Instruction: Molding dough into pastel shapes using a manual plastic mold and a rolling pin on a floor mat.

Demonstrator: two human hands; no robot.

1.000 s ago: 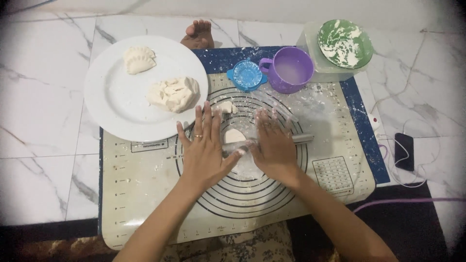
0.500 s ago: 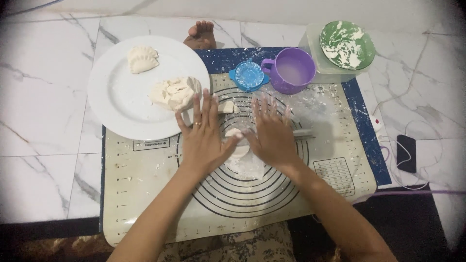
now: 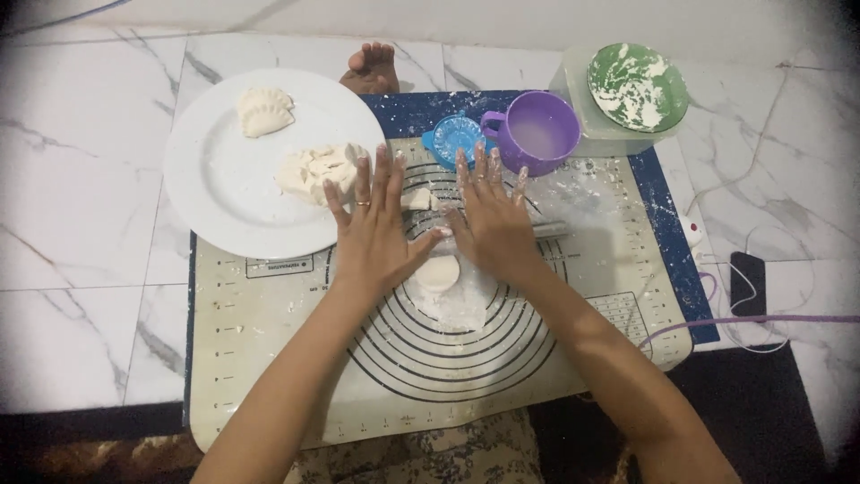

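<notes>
Nearest the camera, a patterned cloth (image 3: pixel 430 457) is seen at the lower edge, under the near border of a pale baking mat (image 3: pixel 269 358) printed with dark concentric rings. Both forearms are stretched forward over this mat.

At the middle of the rings a small round of dough (image 3: pixel 437 274) is laid flat on a floured patch, just below the gap between the two hands. The left hand (image 3: pixel 376 229) is spread flat, palm down, fingers straight and apart, with a ring on one finger; nothing is gripped by it. The right hand (image 3: pixel 491 220) is likewise laid open and flat, its fingers dusted with flour. A thin rolling pin (image 3: pixel 551 229) is pressed under both palms, only its right end being shown beside the right hand.

Just past the fingertips a small scrap of dough (image 3: pixel 419 199) is left on the mat. To the left a white plate (image 3: pixel 215 188) is set, bearing a rough lump of dough (image 3: pixel 313 172) and one pleated dumpling (image 3: pixel 263 110).

Further off, a blue dumpling mould (image 3: pixel 452 142) and a purple cup (image 3: pixel 537 133) are placed side by side. Beyond them a green bowl (image 3: pixel 638 88) smeared with flour is stood on a pale box, and bare toes (image 3: pixel 370 67) are seen on the marble floor (image 3: pixel 81 179).
</notes>
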